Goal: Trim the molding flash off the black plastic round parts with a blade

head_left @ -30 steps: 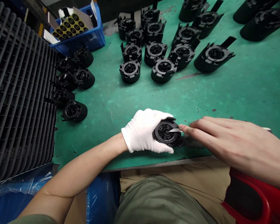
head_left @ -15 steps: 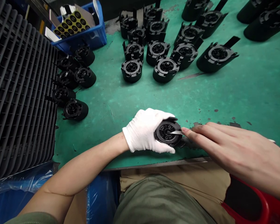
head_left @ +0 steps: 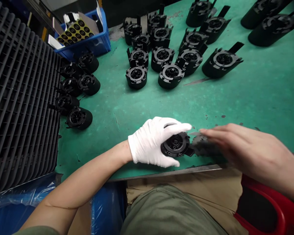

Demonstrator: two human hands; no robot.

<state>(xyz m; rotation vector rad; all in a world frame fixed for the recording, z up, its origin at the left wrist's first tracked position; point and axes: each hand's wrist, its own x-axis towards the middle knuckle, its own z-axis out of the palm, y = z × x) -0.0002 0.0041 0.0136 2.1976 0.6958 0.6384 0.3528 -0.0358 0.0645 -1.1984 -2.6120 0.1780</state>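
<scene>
Close to the front edge of the desk [head_left: 107,107], a black part [head_left: 175,142] sits in the gloved left hand [head_left: 152,143], which curves partway round it; just to the part's right, the bare right hand [head_left: 247,147] pinches a thin, blurred blade [head_left: 195,133], its length pointing leftward, apparently not touching the part's face

Nothing legible — even on sticker sheet [head_left: 75,32]

My single head-worn view faces forward and down onto the surface [head_left: 105,107] at close range, torso [head_left: 161,212] at 6 o'clock.
</scene>
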